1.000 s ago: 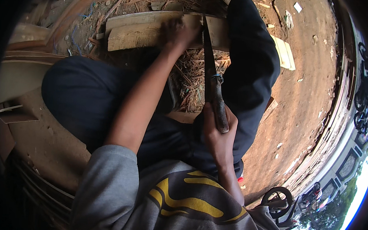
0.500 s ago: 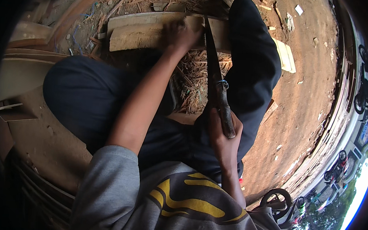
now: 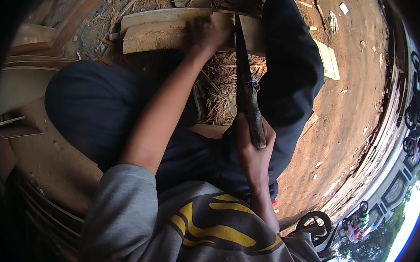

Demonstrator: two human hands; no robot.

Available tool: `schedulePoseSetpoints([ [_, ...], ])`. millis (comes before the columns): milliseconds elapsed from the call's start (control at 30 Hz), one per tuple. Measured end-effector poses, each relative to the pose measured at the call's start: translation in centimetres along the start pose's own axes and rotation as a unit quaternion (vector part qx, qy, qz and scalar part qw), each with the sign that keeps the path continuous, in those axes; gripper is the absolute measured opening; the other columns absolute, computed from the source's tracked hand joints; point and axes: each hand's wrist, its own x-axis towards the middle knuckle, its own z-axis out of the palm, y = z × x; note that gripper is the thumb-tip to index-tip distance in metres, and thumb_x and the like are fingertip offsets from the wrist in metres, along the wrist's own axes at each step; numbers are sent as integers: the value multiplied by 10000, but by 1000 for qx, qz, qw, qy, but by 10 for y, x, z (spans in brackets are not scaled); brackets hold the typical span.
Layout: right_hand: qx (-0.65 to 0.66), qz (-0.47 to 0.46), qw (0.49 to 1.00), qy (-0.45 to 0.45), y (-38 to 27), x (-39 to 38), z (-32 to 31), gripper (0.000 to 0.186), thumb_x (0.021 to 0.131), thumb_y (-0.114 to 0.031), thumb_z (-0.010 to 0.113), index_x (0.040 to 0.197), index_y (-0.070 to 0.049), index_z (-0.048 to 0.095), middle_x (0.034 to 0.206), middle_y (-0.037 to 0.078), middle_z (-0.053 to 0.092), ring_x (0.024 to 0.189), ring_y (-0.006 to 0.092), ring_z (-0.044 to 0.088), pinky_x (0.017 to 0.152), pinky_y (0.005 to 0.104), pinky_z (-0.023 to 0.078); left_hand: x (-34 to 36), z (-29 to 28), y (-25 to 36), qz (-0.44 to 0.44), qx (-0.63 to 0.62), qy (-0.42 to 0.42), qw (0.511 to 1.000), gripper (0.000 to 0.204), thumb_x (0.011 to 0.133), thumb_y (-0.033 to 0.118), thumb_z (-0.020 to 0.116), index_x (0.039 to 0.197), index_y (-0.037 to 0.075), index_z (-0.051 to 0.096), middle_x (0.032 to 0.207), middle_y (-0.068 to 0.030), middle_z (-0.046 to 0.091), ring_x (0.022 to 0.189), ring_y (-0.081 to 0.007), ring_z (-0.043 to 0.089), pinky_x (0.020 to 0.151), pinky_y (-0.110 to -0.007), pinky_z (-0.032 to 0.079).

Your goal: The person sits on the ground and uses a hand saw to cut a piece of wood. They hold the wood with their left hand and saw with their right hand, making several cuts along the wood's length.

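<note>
My right hand (image 3: 255, 138) is closed around the dark, worn handle of a handsaw (image 3: 242, 62), with blue binding where handle meets blade. The blade points away from me and crosses a pale wooden board (image 3: 155, 36) with rough edges. Somewhat blurred, my left hand (image 3: 205, 36) presses down on the board left of the blade, its fingers curled against the wood. A second pale plank (image 3: 163, 16) lies along the board's far side. My right leg (image 3: 290, 64) covers the right end of the wood.
Wood shavings (image 3: 219, 87) cover the ground beneath the board. Reddish timber (image 3: 86, 15) and thin sheets (image 3: 27, 83) lie at the left. A pale offcut (image 3: 328, 61) rests on bare earth beyond my right leg. Motorbikes (image 3: 316, 227) stand at the far right.
My right hand and the saw have slid slightly forward, away from me. My left hand stays on the board, and the whole view has shifted a little.
</note>
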Motion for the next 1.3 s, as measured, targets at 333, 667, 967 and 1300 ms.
schedulePoseSetpoints([
  [333,17,50,999,11,-2,-1,-11,187,881,-134,559,744,-9,532,597,-44,457,539,16,379,477,209,307,-8,-89,33,-74,-79,-126,986,885,841,704,261,1388,11,321,1430,-177,337,1359,-343,205,1109,-523,27],
  [667,49,56,997,8,2,13,-5,182,886,-110,551,745,3,526,595,-28,458,547,22,385,489,222,326,-12,-78,32,-26,-26,-40,999,714,866,627,313,1374,127,343,1348,-175,400,1275,-340,289,1033,-560,120],
  [967,2,36,999,-1,1,24,3,191,888,-115,551,747,9,518,597,-24,451,569,27,386,499,232,324,-8,-77,29,-32,-27,-131,990,889,847,708,237,1404,17,288,1440,-175,320,1374,-327,176,1100,-546,9],
  [1300,12,27,1000,3,6,28,6,188,883,-117,555,741,1,521,594,-45,435,554,18,359,483,219,302,-11,-95,33,-49,-66,-146,986,918,832,727,242,1400,6,292,1412,-185,363,1365,-334,190,1094,-553,11],
])
